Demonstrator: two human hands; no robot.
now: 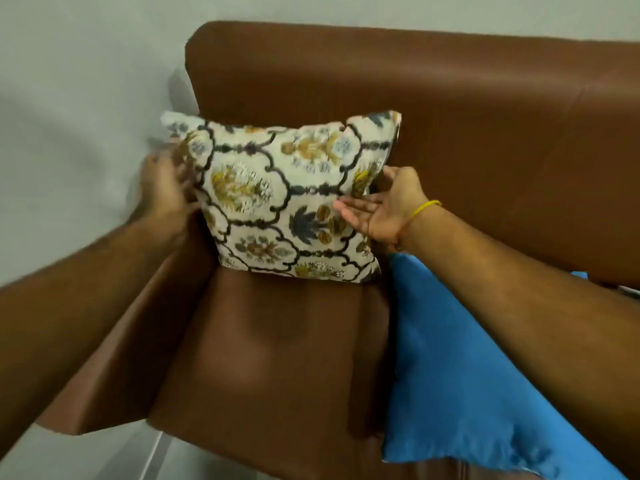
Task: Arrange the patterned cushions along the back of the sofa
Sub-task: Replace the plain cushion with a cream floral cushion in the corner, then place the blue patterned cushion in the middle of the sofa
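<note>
Brown sofa (277, 358) seat is filling the foreground, with a blue cushion (450, 375) lying on it at right. Farther back, the patterned cushion (277, 202) is standing upright against the backrest's left end. The left hand (166, 188), blurred, is touching its left edge; the right hand (384, 209) is resting open-fingered against its right side.

Looks like a home living room here: brown sofa (415, 109) against a plain pale wall (86, 64), patterned cushion (284, 199) propped up

Left hand (166, 188) blurred; its grip perhaps unclear.
</note>
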